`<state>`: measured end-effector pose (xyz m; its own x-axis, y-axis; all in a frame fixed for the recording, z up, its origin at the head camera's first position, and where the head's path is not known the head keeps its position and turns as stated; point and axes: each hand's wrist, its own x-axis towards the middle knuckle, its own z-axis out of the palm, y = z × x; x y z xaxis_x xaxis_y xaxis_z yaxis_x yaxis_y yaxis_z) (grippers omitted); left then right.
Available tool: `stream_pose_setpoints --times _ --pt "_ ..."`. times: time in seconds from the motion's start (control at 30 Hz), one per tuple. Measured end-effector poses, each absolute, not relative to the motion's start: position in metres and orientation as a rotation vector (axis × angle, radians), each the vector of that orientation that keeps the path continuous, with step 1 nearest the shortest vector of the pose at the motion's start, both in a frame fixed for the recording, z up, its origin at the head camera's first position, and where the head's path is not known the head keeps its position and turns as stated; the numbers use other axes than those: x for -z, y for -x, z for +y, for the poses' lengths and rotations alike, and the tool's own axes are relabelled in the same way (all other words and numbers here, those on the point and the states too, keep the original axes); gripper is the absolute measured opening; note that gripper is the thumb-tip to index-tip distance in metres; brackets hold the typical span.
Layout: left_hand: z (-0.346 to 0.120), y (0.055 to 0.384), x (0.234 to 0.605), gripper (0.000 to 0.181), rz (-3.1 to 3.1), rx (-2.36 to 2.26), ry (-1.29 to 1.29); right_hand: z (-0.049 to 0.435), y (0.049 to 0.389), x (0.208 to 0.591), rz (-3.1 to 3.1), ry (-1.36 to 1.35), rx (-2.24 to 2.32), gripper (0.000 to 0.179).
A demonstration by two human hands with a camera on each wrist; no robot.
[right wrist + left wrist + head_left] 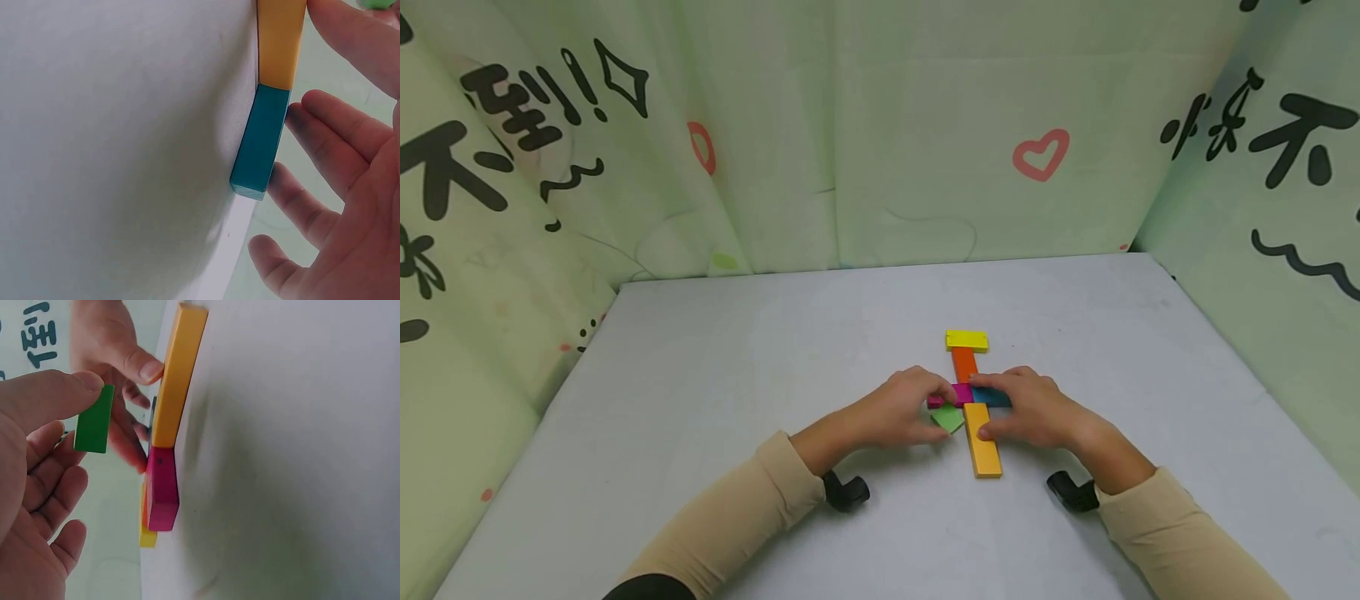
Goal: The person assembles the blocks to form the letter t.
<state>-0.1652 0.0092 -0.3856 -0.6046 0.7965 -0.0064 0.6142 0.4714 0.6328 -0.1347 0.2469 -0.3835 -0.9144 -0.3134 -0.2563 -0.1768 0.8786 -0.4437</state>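
Observation:
My left hand (904, 408) pinches a green block (95, 422) between thumb and fingers, held above the table beside the laid blocks. My right hand (1033, 408) rests lightly on the arrangement with its fingers extended. Its thumb touches the long amber block (982, 450), while its fingertips reach the meeting point of an orange block (964, 363), a magenta block (961, 394) and a teal-blue block (262, 140). Crosswise at the far end of the orange block lies a yellow block (967, 340). Part of the teal-blue block is hidden under the right hand in the head view.
The blocks lie flat on a white-covered table (737, 358). Pale green curtains (925, 108) with black characters and red hearts enclose its back and sides. Black wrist-camera mounts (847, 493) project below both wrists, close above the tabletop.

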Motion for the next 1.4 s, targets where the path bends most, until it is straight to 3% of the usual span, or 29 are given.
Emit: stream_pose_setpoints --times 0.7,1.4 --pt "0.023 0.142 0.39 0.039 2.357 -0.748 -1.417 0.248 0.134 0.385 2.727 0.378 0.628 0.076" --pt "0.039 0.122 0.398 0.03 2.255 -0.618 -1.619 0.25 0.134 0.384 2.752 0.434 0.619 0.069"
